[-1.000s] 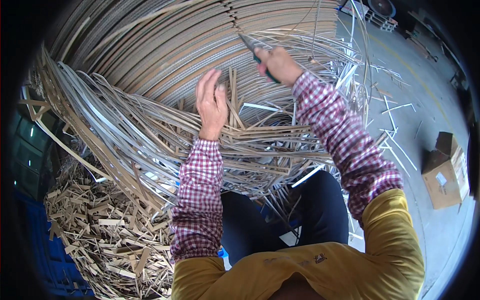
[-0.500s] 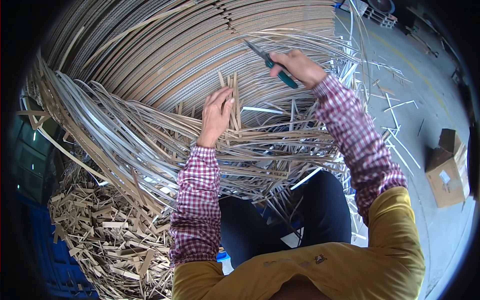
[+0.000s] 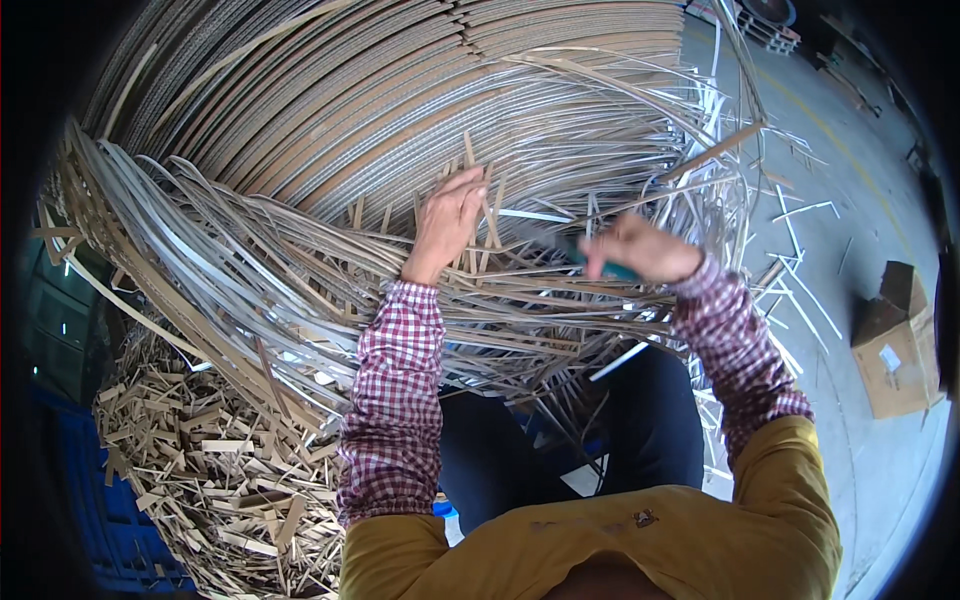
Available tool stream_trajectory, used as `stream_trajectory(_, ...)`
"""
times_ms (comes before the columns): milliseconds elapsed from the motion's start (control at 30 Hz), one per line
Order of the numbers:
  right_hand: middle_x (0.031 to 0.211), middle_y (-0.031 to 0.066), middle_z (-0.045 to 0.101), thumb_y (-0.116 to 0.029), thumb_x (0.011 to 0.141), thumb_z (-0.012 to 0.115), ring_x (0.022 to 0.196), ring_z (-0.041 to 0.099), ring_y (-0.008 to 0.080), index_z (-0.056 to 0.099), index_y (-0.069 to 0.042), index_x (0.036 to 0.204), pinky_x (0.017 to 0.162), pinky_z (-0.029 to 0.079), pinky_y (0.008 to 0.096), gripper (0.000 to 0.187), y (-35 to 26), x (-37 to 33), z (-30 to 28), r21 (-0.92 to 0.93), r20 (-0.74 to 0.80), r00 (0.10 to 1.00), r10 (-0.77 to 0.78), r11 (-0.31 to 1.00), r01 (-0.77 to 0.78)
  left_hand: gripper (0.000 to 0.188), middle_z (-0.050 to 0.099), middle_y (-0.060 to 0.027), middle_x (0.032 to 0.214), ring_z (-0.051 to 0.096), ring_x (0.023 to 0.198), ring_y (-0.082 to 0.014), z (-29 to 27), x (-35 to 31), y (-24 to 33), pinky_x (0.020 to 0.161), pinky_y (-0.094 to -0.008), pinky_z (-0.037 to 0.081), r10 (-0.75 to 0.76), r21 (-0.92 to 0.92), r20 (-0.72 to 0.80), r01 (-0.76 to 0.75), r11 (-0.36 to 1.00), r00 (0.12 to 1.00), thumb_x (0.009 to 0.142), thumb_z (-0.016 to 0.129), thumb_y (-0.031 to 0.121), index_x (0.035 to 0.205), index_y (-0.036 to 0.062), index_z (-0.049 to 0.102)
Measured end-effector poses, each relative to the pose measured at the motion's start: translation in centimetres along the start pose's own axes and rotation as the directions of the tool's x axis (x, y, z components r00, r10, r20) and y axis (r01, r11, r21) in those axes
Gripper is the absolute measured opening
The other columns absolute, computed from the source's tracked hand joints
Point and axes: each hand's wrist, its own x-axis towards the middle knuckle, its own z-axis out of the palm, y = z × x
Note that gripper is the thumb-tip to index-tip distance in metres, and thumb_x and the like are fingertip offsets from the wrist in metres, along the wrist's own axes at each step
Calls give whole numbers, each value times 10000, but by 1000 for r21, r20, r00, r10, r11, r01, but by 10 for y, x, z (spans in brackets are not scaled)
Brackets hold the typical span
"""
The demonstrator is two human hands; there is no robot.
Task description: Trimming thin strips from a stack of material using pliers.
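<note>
My left hand point(image 3: 447, 222) is closed, its fingers bent together around narrow cardboard strips point(image 3: 493, 215) that stick up at its fingertips. Just to the right of it, my right hand point(image 3: 640, 248) grips a green-handled cutting tool point(image 3: 622, 271). Motion smears the tool, and its grey blade points left toward the strips by my left hand. Both hands are over a loose tangle of long brown and whitish strips point(image 3: 560, 300). Behind them rises a large stack of cardboard sheets point(image 3: 380, 110), edges facing me.
A thick bundle of long strips point(image 3: 200, 235) sags down the left side. Below it lies a heap of short cardboard offcuts point(image 3: 230, 470) beside a blue crate point(image 3: 110, 520). On the grey floor point(image 3: 850, 330) at right stands an open cardboard box point(image 3: 893, 350), with scattered strips nearer the stack.
My right hand has come down and to the right with the tool, whose blade has swung to point more leftward. My left hand has shifted slightly right, and a long brown strip has lifted at the right.
</note>
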Motion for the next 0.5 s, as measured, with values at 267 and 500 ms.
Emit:
stream_trajectory(267, 485, 43, 504, -424, 885, 483, 379, 403, 157, 651, 15, 717, 413, 367, 308, 499, -55, 113, -46, 305, -476, 874, 98, 950, 60, 310, 570, -125, 1166, 484, 1122, -301, 5, -2, 4, 967, -402, 366, 114, 113, -57, -107, 988, 992, 910, 462, 247, 1024, 14, 634)
stream_trajectory(500, 509, 67, 563, -416, 894, 467, 530, 557, 189, 616, -32, 571, 633, 461, 328, 524, 12, 28, 33, 129, -256, 964, 66, 991, -33, 315, 499, -125, 1258, 436, 1181, -312, -11, -3, 38, 995, -417, 333, 434, 299, -321, -345, 890, 842, 847, 531, 178, 1130, 48, 579)
